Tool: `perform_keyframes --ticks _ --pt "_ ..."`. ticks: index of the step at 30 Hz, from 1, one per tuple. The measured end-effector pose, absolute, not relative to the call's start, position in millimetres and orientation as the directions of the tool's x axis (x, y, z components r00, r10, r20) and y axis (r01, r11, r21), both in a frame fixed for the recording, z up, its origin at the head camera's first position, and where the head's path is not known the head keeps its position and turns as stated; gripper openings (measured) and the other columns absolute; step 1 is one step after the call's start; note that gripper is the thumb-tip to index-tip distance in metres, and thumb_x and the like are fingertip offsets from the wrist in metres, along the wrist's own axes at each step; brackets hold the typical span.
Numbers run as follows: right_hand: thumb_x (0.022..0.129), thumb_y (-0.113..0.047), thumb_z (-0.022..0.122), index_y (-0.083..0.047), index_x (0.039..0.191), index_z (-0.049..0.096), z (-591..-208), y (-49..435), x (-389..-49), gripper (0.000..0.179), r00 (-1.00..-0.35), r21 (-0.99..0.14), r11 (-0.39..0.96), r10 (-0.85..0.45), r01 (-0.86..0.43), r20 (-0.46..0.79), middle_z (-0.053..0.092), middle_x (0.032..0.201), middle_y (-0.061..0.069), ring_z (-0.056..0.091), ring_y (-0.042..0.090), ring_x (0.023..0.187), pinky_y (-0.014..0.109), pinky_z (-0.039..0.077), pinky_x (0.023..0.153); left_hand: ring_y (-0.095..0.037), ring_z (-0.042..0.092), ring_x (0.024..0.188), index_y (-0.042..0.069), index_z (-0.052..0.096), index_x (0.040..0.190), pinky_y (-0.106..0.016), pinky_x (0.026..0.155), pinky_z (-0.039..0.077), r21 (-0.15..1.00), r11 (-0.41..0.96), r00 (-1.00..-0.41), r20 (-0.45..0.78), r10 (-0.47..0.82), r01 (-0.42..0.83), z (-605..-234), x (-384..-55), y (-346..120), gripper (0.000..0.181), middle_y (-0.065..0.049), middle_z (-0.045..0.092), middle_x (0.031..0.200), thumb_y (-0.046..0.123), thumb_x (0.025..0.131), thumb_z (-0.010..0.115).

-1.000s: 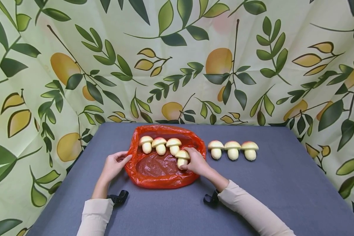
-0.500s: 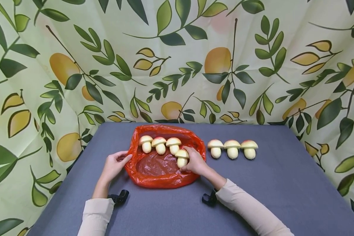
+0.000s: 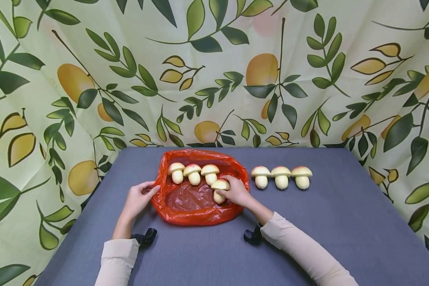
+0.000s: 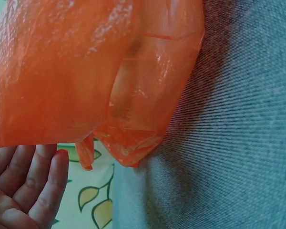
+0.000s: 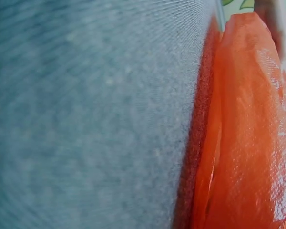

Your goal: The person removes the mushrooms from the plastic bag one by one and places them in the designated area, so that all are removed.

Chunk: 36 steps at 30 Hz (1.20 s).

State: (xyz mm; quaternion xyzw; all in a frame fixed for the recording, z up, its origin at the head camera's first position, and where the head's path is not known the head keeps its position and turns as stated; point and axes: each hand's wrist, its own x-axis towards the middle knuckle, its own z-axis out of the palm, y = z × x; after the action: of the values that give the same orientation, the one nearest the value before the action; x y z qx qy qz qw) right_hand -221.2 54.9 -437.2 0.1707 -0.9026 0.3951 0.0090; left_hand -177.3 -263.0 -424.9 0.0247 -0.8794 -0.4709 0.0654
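An opened-out red plastic bag [image 3: 200, 219] lies on the table in the head view. Inside it along the back are a left mushroom [image 3: 177, 176], a middle mushroom [image 3: 194, 178] and a right mushroom [image 3: 211, 179], cream with reddish-tinged caps. My right hand [image 3: 237, 192] reaches into the bag's right side and grips another mushroom [image 3: 219, 197], thumb across its stem. At the left rim my left hand [image 3: 136, 200] holds the bag between thumb and fingers. The left wrist view shows some of its fingertips hidden behind the plastic. The right wrist view hides the gripped mushroom.
To the right of the bag, three more mushrooms stand in a row: a near one [image 3: 261, 177], a central one [image 3: 281, 177] and an outer one [image 3: 302, 177]. The grey cloth-covered table [image 3: 207, 258] ends at a leaf-patterned curtain [image 3: 214, 95] behind and along the sides.
My right thumb has shifted up along the gripped mushroom, whose stem now tilts slightly left. The left hand keeps its place at the bag's rim. The head view has shifted slightly.
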Motion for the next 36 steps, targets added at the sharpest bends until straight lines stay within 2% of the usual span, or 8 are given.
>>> perform_keyframes --ticks 20,30,36 --pt "0.082 -0.019 0.076 0.001 0.12 0.061 -434.7 62.0 -220.8 0.045 -0.933 -0.731 0.598 -0.326 -0.328 0.153 0.068 0.116 0.017 0.063 0.028 0.104 0.042 0.05 0.09 0.012 0.055 0.073 -0.006 0.065 0.117 -0.01 0.069 0.049 0.819 0.574 -0.989 0.102 -0.109 0.022 -425.4 -177.1 -263.6 0.035 -0.026 0.069 0.106 0.018 0.092 0.065" --pt "0.082 -0.02 0.075 0.002 0.124 0.059 -428.1 65.2 -218.5 0.049 -0.925 -0.733 0.585 -0.343 -0.346 0.163 0.067 0.119 0.018 0.063 0.032 0.108 0.045 0.05 0.092 0.013 0.056 0.071 -0.008 0.064 0.117 -0.01 0.068 0.048 0.849 0.525 -0.986 0.131 -0.099 0.06 -423.7 -176.6 -261.5 0.035 -0.029 0.069 0.104 0.016 0.092 0.064" --pt "0.082 -0.019 0.075 0.002 0.124 0.059 -423.9 66.7 -214.9 0.049 -0.92 -0.746 0.563 -0.355 -0.354 0.169 0.067 0.12 0.019 0.064 0.03 0.106 0.042 0.051 0.089 0.013 0.056 0.072 -0.007 0.064 0.117 -0.01 0.068 0.048 0.834 0.55 -0.987 0.125 -0.102 0.049 -424.6 -175.9 -262.8 0.034 -0.026 0.07 0.103 0.016 0.092 0.064"
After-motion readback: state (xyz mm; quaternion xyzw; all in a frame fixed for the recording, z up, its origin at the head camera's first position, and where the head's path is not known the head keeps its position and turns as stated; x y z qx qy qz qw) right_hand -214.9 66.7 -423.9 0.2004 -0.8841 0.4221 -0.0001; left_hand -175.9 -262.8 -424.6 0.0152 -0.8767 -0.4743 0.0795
